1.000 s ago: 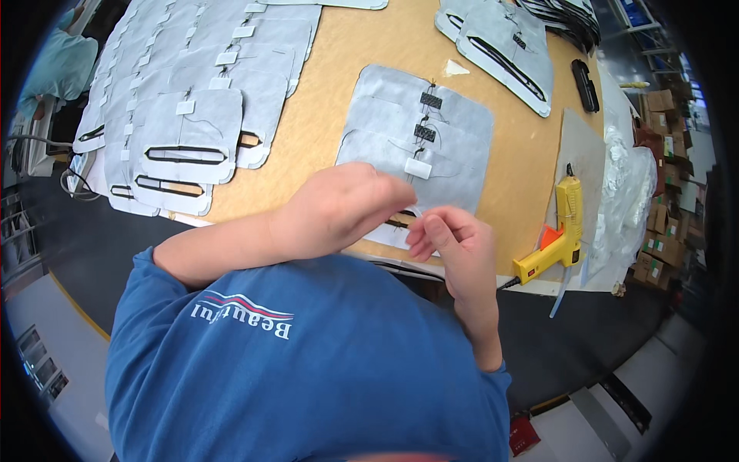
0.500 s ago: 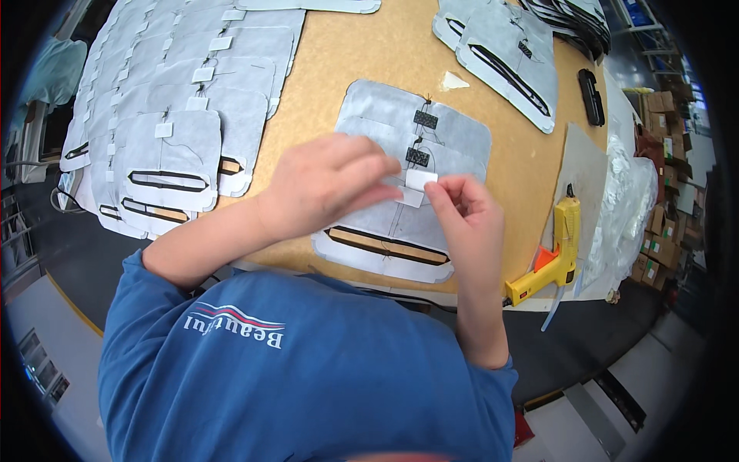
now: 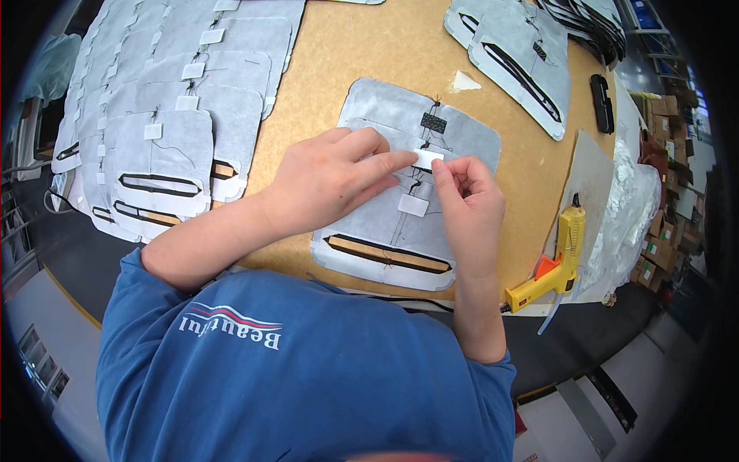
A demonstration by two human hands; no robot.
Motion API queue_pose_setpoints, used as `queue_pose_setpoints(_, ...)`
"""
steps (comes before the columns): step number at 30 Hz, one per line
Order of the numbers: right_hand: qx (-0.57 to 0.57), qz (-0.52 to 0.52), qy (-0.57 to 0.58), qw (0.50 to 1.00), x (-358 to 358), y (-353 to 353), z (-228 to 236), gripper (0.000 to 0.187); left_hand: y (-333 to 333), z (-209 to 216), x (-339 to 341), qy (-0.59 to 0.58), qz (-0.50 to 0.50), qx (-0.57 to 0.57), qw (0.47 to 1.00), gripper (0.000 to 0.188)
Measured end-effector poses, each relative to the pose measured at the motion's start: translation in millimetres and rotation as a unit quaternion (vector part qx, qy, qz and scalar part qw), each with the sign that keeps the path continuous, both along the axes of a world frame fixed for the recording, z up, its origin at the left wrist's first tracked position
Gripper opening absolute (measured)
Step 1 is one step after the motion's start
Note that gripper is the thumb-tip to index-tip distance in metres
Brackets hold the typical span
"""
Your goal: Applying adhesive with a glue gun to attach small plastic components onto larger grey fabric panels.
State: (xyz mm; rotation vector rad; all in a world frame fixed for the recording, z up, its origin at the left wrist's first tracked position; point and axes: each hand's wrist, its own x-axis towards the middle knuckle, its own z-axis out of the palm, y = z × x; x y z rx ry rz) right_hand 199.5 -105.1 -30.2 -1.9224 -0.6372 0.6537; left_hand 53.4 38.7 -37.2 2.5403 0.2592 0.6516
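A grey fabric panel (image 3: 466, 127) lies in front of me, with thin wires and a black-edged slot (image 3: 389, 254) near its closest edge. My right hand (image 3: 471, 189) pinches the right end of a small white rectangular patch (image 3: 426, 159), which lies over the spot of a black piece on the panel. My left hand (image 3: 335, 173) reaches across from the left, its index fingertip on or right beside the patch's left end, its fingers apart. Farther up sits a black textured rectangle (image 3: 433, 122). Below the held patch, another white patch (image 3: 413, 205) lies flat over the wires.
Overlapping grey panels with white patches (image 3: 192, 71) cover the left of the table. More panels (image 3: 523, 69) lie at the far right, near a black handheld tool (image 3: 601, 104). A yellow glue gun (image 3: 558, 258) rests by the right edge, beside clear plastic (image 3: 623, 208).
Both hands have shifted away from me along the panel. The held white patch has moved up onto the second black piece, and my left index finger has come to it.
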Motion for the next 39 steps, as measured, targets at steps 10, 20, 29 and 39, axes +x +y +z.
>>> queue_pose_setpoints(10,-0.01,0.007,-0.026,1.0,0.5,-2.2,2.4,0.016,-2.6,-2.3,1.2,0.058,-0.005,0.043,0.997,0.04)
queue_pose_setpoints(20,-0.061,0.073,-0.348,0.933,-12.5,-27.8,9.8,0.032,-4.1,0.9,1.6,0.06,0.003,0.043,0.997,0.041)
queue_pose_setpoints(29,-0.099,0.12,-0.396,0.905,-16.3,-31.6,-1.7,0.039,-3.7,-6.0,1.7,0.047,0.001,0.061,0.997,0.039)
queue_pose_setpoints(39,-0.083,0.079,-0.35,0.93,-16.2,-29.0,-1.3,0.043,-5.1,-4.6,4.0,0.031,0.01,0.053,0.998,0.04)
